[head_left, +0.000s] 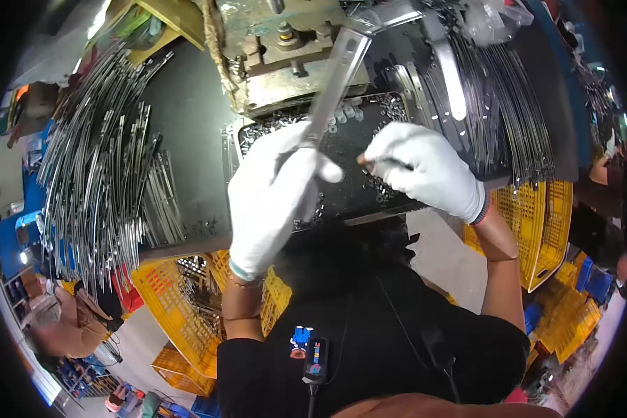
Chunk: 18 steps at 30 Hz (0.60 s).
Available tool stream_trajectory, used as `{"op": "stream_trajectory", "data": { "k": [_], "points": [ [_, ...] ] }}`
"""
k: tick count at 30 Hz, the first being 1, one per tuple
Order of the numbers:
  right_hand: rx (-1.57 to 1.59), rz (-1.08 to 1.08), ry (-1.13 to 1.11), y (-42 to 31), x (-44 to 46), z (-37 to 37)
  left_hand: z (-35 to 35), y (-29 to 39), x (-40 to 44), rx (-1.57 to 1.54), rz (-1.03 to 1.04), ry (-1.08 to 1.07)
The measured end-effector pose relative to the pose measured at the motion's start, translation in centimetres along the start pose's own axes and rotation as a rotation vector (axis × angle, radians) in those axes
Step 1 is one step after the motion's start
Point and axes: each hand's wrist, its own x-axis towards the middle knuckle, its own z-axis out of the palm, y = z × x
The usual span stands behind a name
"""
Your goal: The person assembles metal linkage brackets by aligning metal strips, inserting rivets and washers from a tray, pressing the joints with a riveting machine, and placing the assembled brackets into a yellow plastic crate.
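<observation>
My left hand [275, 188], in a white glove, is closed around the lower end of a flat metal strip [338, 76] with slots near its upper end. The strip slants up and right, in front of the metal press block [285, 66]. To the right, my right hand [425, 167], also gloved, has its fingers pinched together, with a small brownish bit at the tips that is too small to name. Both hands are over a dark tray [345, 198] holding small metal parts [380, 188] and clear round pieces [341, 113].
Long thin metal strips [97, 160] are heaped at the left of the table, and more strips [515, 111] lie at the right. Yellow crates [181, 306] stand below the table edge on both sides. Another person [70, 324] is at the lower left.
</observation>
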Motion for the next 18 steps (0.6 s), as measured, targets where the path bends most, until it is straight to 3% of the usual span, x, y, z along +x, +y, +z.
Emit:
{"op": "stream_trajectory", "data": {
  "k": [1, 2, 4, 10, 16, 18],
  "points": [
    [-0.203, -0.11, -0.115, 0.7, -0.5, -0.2, -0.9, 0.0, 0.1, -0.021, -0.002, -0.006],
    [-0.239, -0.143, -0.11, 0.8, -1.3, 0.4, -1.7, 0.0, 0.1, -0.042, 0.0, -0.007],
    [-0.589, -0.17, -0.345, 1.0, -2.0, 1.2, -1.9, -0.5, -0.1, -0.017, -0.008, 0.04],
    [-0.702, -0.302, -0.338, 0.9, -2.3, 2.4, -1.5, -1.6, -0.2, 0.015, -0.038, 0.1],
    [-0.757, -0.263, -0.218, 0.6, -2.6, 3.5, -1.6, -2.3, -0.1, -0.063, -0.042, 0.101],
    [-0.767, -0.203, -0.303, 0.6, -2.3, 3.2, -1.7, -2.5, -0.2, -0.056, -0.04, 0.102]
  ]
}}
